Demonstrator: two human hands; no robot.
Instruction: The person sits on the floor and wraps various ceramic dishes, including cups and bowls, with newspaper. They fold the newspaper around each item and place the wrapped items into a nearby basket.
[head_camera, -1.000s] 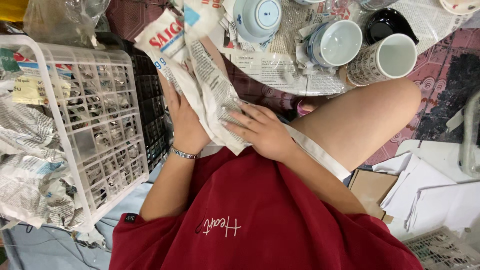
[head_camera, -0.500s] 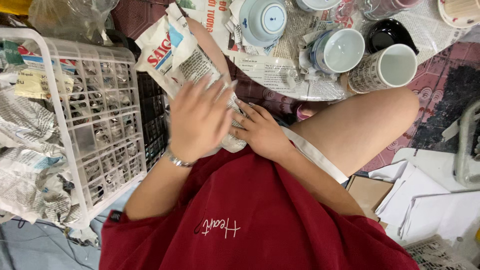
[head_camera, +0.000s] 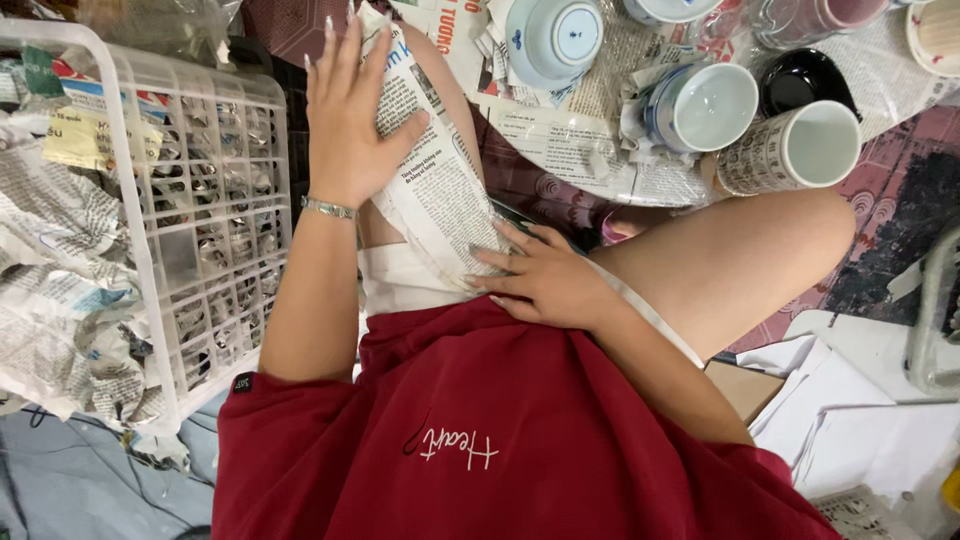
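A seated person is pressing a newspaper sheet (head_camera: 432, 190) flat along the left thigh. The left hand (head_camera: 350, 120), fingers spread and released, is lying on its upper end; the right hand (head_camera: 545, 280), fingers extended, is pinning the lower end. The paper looks light, limp and easily torn, best taken by its edges.

- My left hand (head_camera: 348, 120) lies flat over the newspaper sheet (head_camera: 435, 190), so I can't see the paper beneath the palm; its fingertips reach the top edge.
- My right hand (head_camera: 540, 280) covers the sheet's lower end.
- The white basket (head_camera: 150, 250) is cut off on the left.
- The upturned bowl (head_camera: 552, 38) is clipped by the top edge.
- The sheet's print is too small to read.
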